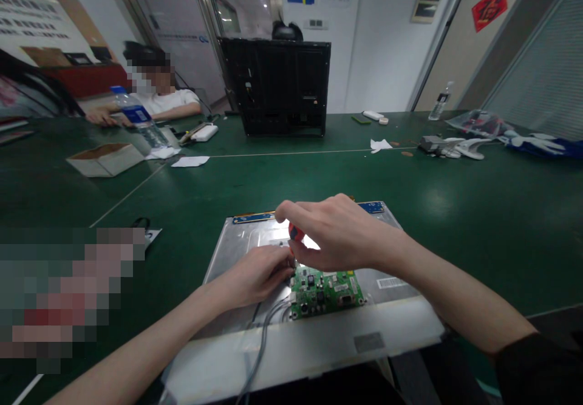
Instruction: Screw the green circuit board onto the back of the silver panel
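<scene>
A red and black screwdriver (296,232) stands in the curled fingers of my right hand (339,229), over the upper left corner of a green circuit board (328,292). My left hand (259,271) rests low beside that corner, its fingers pinched together around the screwdriver's lower end. What they pinch is hidden. The board lies on the silvery back of a display panel (392,253), flat before me at the table's near edge. Grey cables (263,338) run from the board's left side toward me. A narrow blue circuit strip (371,207) lines the panel's far edge.
On the green table (455,229), a black monitor housing (277,86) stands upright at the back. An open box (105,159) and a water bottle (139,116) are at left, near a seated person (175,101). White gloves (464,147) and another bottle (441,101) lie right.
</scene>
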Demonstrator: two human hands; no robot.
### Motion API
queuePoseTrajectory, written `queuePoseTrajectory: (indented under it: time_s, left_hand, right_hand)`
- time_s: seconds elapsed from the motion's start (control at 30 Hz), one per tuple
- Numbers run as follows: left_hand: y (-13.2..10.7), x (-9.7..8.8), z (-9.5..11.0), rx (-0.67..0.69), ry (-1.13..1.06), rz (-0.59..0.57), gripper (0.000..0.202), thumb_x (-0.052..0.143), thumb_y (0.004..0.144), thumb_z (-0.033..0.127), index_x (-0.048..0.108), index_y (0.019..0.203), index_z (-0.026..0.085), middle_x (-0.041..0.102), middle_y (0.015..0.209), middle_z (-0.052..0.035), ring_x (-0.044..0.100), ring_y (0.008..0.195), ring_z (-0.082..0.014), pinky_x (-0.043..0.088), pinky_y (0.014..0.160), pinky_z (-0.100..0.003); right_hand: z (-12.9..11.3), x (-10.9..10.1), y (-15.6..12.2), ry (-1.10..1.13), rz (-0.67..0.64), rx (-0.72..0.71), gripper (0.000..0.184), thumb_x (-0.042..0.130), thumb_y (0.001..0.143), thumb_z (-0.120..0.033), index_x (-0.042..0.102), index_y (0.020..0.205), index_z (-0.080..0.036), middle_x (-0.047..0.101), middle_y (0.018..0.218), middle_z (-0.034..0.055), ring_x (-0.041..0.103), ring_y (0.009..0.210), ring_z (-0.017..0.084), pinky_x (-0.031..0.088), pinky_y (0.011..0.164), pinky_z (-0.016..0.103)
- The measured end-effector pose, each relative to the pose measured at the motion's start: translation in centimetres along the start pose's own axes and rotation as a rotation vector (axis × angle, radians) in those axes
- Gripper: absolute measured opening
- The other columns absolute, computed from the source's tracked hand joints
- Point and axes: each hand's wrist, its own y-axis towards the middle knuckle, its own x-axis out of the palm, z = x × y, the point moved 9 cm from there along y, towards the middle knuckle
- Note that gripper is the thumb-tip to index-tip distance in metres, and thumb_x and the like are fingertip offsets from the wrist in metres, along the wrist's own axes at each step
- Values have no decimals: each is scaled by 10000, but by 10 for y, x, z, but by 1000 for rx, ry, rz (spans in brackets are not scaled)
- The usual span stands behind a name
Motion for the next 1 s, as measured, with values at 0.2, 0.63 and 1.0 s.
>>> queuePoseTrajectory:
  time_s: [0.2, 0.63, 1.0]
  left_hand:
    - [0, -1, 1, 13, -18, -3, 104, 450, 912, 213, 548, 902, 178, 654, 838, -55, 606, 738, -213, 436, 652, -312]
    - [0, 1, 1, -11, -21, -32, 124, 453, 909, 208, 563, 859, 176, 630, 787, -38, 580, 691, -193, 414, 619, -291]
    - [0, -2, 5, 22, 1, -34, 132, 441, 898, 174, 545, 817, 173, 602, 750, -21, 542, 639, -166, 380, 591, -276]
  right_hand:
    - [-1, 0, 0, 4, 2, 1, 259, 411, 854, -220, 477, 1099, -166, 674, 945, 48, 499, 614, 113, 169, 510, 275]
    - [0, 1, 1, -24, 8, 7, 242, 422, 872, -213, 468, 1105, -168, 683, 895, 24, 497, 584, 110, 167, 495, 275]
    - [-1, 0, 1, -38, 4, 3, 203, 421, 887, -220, 471, 1077, -173, 679, 838, 8, 473, 553, 104, 160, 492, 277]
